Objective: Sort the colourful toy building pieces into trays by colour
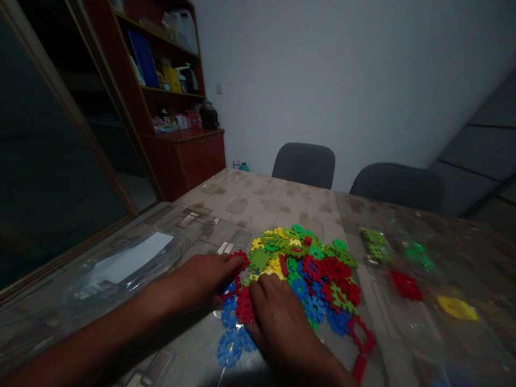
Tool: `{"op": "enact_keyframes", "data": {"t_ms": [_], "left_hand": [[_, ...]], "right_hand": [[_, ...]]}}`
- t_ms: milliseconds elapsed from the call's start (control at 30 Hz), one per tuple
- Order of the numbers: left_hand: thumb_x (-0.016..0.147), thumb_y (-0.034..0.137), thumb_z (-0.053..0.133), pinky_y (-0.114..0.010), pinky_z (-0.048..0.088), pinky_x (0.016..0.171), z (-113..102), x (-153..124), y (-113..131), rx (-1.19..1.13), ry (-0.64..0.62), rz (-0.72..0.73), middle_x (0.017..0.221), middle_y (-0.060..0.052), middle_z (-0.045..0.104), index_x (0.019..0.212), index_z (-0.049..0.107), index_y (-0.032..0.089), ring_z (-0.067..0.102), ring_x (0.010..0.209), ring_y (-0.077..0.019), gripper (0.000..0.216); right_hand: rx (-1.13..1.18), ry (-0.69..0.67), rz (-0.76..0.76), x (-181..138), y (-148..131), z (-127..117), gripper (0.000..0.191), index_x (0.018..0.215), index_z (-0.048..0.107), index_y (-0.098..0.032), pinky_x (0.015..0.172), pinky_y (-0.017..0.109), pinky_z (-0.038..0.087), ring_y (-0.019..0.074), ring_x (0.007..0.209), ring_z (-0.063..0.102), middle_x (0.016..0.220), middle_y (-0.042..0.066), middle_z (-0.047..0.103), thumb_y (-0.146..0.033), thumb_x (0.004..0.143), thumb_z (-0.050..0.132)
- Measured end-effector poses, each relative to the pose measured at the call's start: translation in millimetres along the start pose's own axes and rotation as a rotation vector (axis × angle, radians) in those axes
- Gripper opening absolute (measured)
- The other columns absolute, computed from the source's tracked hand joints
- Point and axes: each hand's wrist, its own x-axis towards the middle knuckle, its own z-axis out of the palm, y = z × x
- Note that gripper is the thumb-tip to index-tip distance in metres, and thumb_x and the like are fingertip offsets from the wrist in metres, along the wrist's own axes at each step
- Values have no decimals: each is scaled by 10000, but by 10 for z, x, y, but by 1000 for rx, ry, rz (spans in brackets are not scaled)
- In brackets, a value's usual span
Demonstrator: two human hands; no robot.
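A heap of plastic interlocking building pieces (298, 287) in red, blue, green and yellow lies before me on the table. My left hand (205, 277) reaches to the heap's left side, fingers closed at a red toothed gear piece (241, 258); its lower fingers are partly hidden. Beside it, my right hand (280, 312) has curled fingers against a red square piece (244, 306). Blue flower-shaped discs (229, 348) lie just below the hands, and a red ring piece (362, 334) rests at the heap's right edge.
Clear plastic bags with a white paper (133, 258) lie on the left. To the right are bagged green pieces (375, 244), red pieces (406, 285) and yellow pieces (457, 308). Two grey chairs (304, 164) stand behind the patterned table (258, 193), near a wooden cabinet (201, 161).
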Motion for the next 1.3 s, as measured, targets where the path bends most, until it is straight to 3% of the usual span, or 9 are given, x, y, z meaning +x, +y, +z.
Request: {"op": "enact_keyframes", "data": {"t_ms": [167,333,500,633,733,867,1067,1167,1300], "left_hand": [[728,251,743,-452,491,876,-59,-46,43,-46,-9,59,1248,-114,671,1365,550,291,650,1031,-350,666],[728,223,766,-423,476,942,-209,-168,74,-111,-16,66,1314,-89,649,1454,495,314,628,1090,-320,780],[749,162,712,-396,475,918,-359,-198,198,-134,26,42,1191,-63,653,1340,596,271,622,1044,-296,612],[848,322,731,-420,453,941,-289,-136,404,-187,79,117,1233,-80,630,1279,598,275,596,1077,-297,453],[868,389,730,-401,444,934,-130,-110,584,-301,90,121,1226,-67,628,1257,558,282,574,1077,-276,439],[775,342,801,-302,438,739,52,-111,774,-478,-36,51,979,-4,619,1039,566,241,570,877,-208,368],[793,285,751,-253,441,651,157,-113,882,-806,-191,96,900,17,616,1049,564,227,588,796,-166,323],[896,350,677,-277,473,700,127,-84,817,-765,-79,170,978,-19,651,1129,586,233,603,838,-182,276],[978,317,591,-402,477,937,28,6,580,-328,213,228,1166,-69,659,1173,600,259,602,1052,-257,204]], "right_hand": [[93,66,-25,-95,97,51,272,1077,656,-152,920,382,500,274,1041,601,1136,116,660,-219,818,703],[137,113,48,-425,415,168,418,1109,650,-211,870,392,516,288,1014,622,1122,93,675,-287,727,802],[126,172,99,-743,733,378,563,1174,650,-250,899,406,534,310,1055,645,1173,95,693,-226,658,873],[109,206,78,-838,813,341,642,1247,628,-276,901,427,559,327,1069,662,1223,99,699,-287,670,908],[121,307,11,-839,799,237,491,1220,627,-269,842,385,582,297,1034,681,1172,92,715,-281,777,838],[179,426,-202,-788,686,218,378,1228,621,-239,799,293,577,222,963,697,1087,73,727,-209,869,737],[218,420,-252,-793,611,221,122,950,690,-220,671,237,525,155,754,680,849,26,725,-148,958,591],[375,321,-149,-826,696,96,141,901,673,-228,615,234,494,150,706,670,822,24,718,-194,968,555],[459,176,53,-814,809,90,185,860,665,-227,649,255,474,162,733,676,821,23,724,-226,977,521]]}}
